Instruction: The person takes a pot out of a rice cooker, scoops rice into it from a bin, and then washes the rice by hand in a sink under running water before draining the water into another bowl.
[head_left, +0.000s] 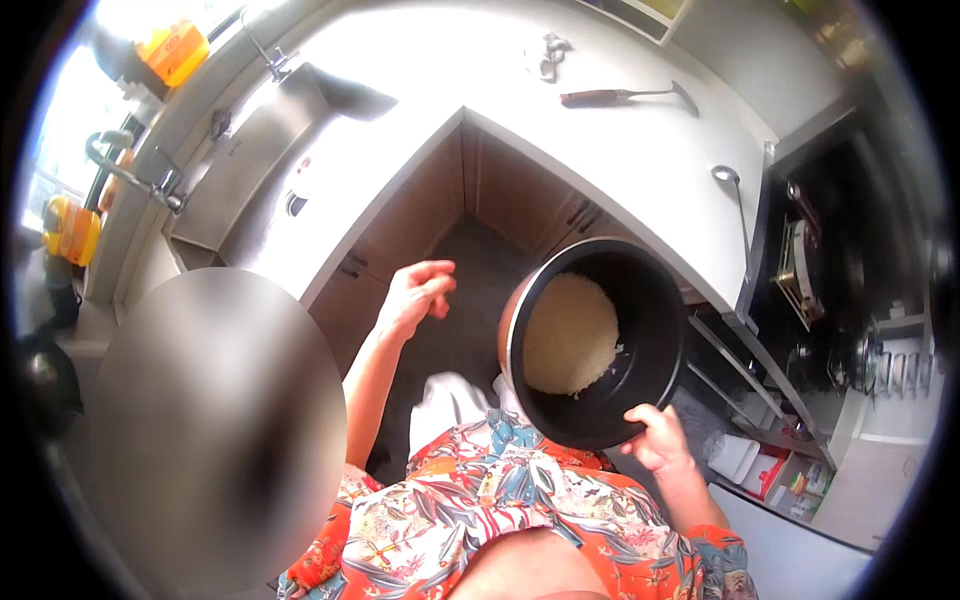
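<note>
My right hand (660, 439) grips the rim of a deep pot (645, 322), which looks like a rice cooker's inner pot. Its inside is black and its outer wall copper-coloured. The pot is tilted, so its mouth faces up toward me. White rice (570, 334) lies heaped against its left side, with a few grains strewn on the dark bottom. My left hand (424, 289) hovers to the left of the pot, apart from it. Its fingers are loosely bent and hold nothing.
A white counter (480, 67) bends around ahead, bearing a turner (630, 94), a ladle (731, 195) and a crumpled cloth (553, 56). At left is a steel sink (247, 165) with a faucet (157, 184). A black stove (840, 210) stands right, above an open drawer (784, 476). A blurred oval hides the lower left.
</note>
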